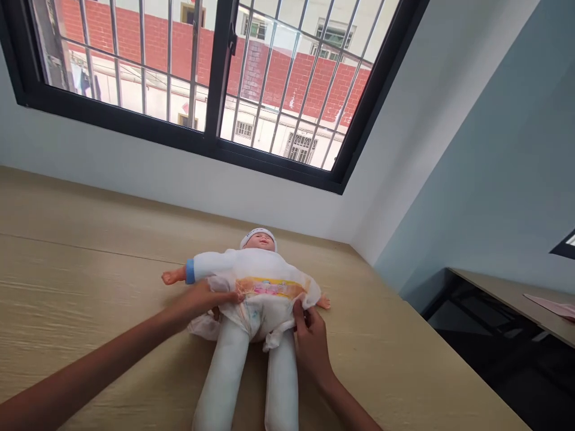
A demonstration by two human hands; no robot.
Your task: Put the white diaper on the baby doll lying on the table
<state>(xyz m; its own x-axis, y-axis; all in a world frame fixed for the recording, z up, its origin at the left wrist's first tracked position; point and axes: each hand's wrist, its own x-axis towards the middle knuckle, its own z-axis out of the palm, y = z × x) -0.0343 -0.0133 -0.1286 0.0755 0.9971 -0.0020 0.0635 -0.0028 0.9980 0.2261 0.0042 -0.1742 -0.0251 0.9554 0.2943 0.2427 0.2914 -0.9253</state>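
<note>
On the wooden table point(112, 293), seen from the head camera, a doll point(256, 262) lies on its back with its white legs toward the person. It has a white hat point(259, 231), and its arms stick out to the sides, with a blue cuff point(190, 272) on one. A white diaper point(276, 308) sits around its middle, with a bright yellow and pink strip point(269, 287) across the front. The left hand point(209, 302) has its thumb on one side of the diaper; its other fingers are mostly hidden, so I cannot tell how it grips. The right hand point(312, 335) pinches the other side between thumb and finger. Behind the table is a black window frame point(215, 78) with metal bars point(142, 60) outside. Off to the right, something pink point(550, 305) lies on another table point(498, 288).
</note>
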